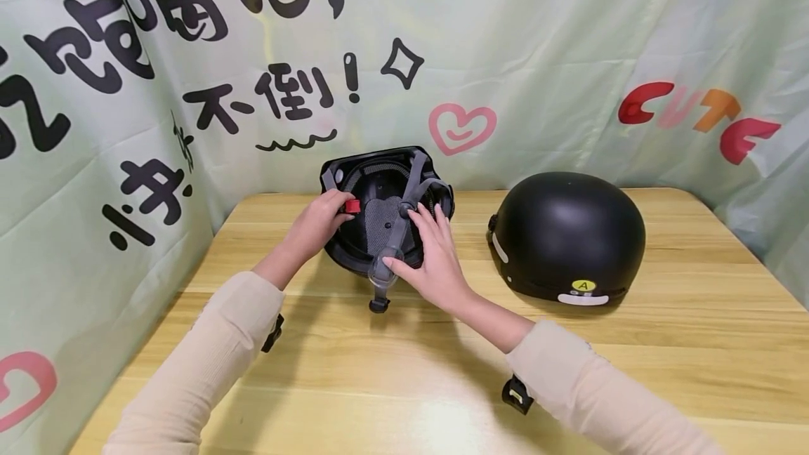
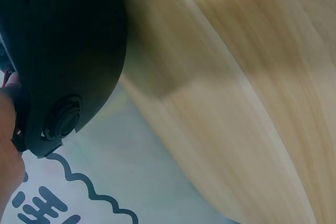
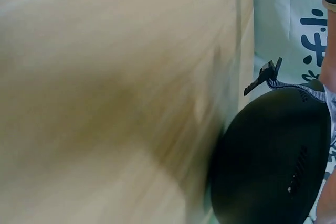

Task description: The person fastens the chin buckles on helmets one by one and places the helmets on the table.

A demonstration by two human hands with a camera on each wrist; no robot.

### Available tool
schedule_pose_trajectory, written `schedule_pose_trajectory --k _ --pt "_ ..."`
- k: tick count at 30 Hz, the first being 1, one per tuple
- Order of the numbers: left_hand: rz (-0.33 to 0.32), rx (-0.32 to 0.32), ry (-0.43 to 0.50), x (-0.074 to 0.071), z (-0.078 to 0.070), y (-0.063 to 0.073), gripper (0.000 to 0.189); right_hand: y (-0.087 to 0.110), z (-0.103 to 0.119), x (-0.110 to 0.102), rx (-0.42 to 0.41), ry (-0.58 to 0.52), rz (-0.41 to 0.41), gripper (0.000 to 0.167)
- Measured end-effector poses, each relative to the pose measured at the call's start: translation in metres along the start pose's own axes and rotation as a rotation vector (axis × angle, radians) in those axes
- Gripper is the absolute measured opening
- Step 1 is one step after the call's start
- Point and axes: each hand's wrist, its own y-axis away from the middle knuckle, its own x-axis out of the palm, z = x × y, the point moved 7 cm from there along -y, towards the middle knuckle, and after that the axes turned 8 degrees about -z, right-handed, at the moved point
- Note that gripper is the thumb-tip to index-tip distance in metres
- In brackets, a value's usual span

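Note:
A black helmet (image 1: 341, 248) is turned with its padded inside toward me in the head view. At its left side my left hand (image 1: 314, 227) pinches a buckle with a red tab (image 1: 352, 206). My right hand (image 1: 436, 269) is over the right side, fingers extended against the grey chin strap (image 1: 397, 237) and thumb at the strap's rounded chin pad (image 1: 383, 271). A black clip (image 1: 379, 305) hangs at the strap's lower end. The left wrist view shows the helmet's dark outer shell (image 2: 68, 40); the right wrist view shows the shell (image 3: 268, 156) with the strap over its edge.
A second black helmet (image 1: 569, 230), with a yellow round sticker and pale strips, sits dome up to the right on the wooden table (image 1: 379, 385). Behind the table hangs a pale printed cloth (image 1: 537, 41). Each sleeve has a black wrist strap (image 1: 518, 395).

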Motion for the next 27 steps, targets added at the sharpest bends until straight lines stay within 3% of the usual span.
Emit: schedule_pose_trajectory --k 3,8,11,13,20,27 --pt "-0.026 0.021 -0.008 -0.001 0.000 0.001 0.026 -0.003 0.019 -0.005 -0.232 0.047 0.007 0.068" --pt "-0.085 0.072 -0.036 -0.001 0.000 0.002 0.027 0.005 0.055 -0.008 -0.768 0.221 0.001 0.059" --pt "-0.105 0.083 -0.055 0.000 0.001 0.003 0.027 0.014 0.065 -0.006 -0.989 0.307 0.024 0.057" --pt "-0.113 0.084 -0.063 -0.001 0.002 0.003 0.027 0.017 0.066 -0.004 -1.066 0.350 0.065 0.057" --pt "-0.124 0.091 -0.077 -0.001 0.003 0.005 0.026 0.024 0.059 0.007 -1.196 0.485 0.223 0.053" --pt "-0.135 0.107 -0.094 -0.001 0.003 0.004 0.026 0.037 0.052 0.019 -1.439 0.624 0.199 0.032"
